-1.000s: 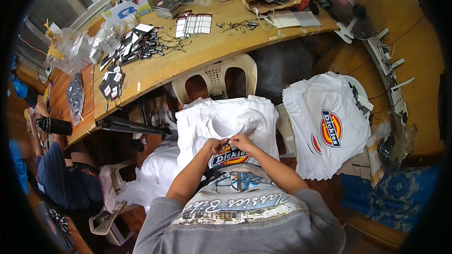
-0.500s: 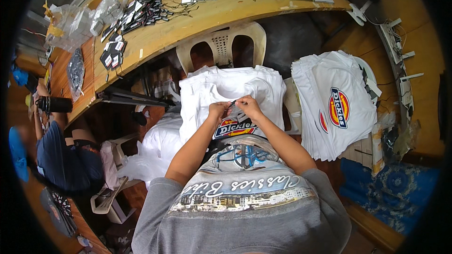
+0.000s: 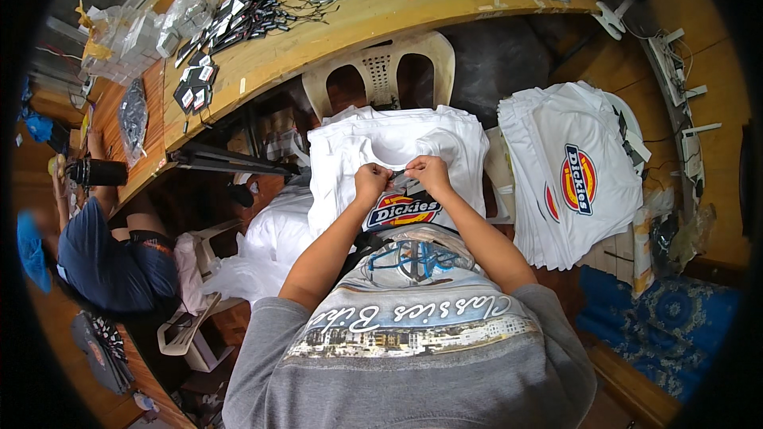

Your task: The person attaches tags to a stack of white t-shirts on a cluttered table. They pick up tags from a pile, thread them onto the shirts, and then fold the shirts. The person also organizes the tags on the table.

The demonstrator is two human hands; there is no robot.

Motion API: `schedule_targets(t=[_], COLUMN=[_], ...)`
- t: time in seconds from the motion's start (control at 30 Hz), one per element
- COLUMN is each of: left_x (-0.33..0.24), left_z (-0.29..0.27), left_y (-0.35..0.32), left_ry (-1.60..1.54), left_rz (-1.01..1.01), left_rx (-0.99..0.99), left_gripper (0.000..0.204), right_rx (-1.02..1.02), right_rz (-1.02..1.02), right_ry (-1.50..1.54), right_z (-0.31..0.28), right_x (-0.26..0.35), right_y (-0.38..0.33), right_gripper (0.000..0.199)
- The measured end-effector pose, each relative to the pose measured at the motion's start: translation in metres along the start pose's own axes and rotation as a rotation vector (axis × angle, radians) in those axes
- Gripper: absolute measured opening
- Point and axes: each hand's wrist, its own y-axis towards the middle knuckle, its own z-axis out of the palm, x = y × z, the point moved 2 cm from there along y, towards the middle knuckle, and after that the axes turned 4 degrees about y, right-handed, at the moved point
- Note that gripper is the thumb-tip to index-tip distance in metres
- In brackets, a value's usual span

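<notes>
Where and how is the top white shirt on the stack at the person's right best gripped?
A pinch at the left edge of the top shirt, coming from the left, looks best: the stack's layers fan out there, exposing edges, while flat cards crowd the right.

Saw white lettering on the red, yellow and dark-blue emblem of the nearest white shirt; found the same sideways on the stacked shirts. Noted upside-down white script across the worn grey shirt. Could not read the black tags.
</notes>
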Motion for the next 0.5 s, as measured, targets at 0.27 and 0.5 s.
schedule_targets(t=[0.27, 0.5], left_x=[-0.015, 0.002], left_z=[0.000, -0.002], left_y=[-0.018, -0.008], left_ry=[0.697, 0.270], left_rz=[0.655, 0.220], left_rx=[-0.369, -0.115], left_gripper=[0.010, 0.010], right_rx=[0.042, 0.009], right_rz=[-0.013, 0.048], right_ry=[-0.066, -0.035], right_z=[0.005, 0.004], right_x=[-0.006, -0.017], right_y=[-0.004, -0.004], right_gripper=[0.009, 0.008])
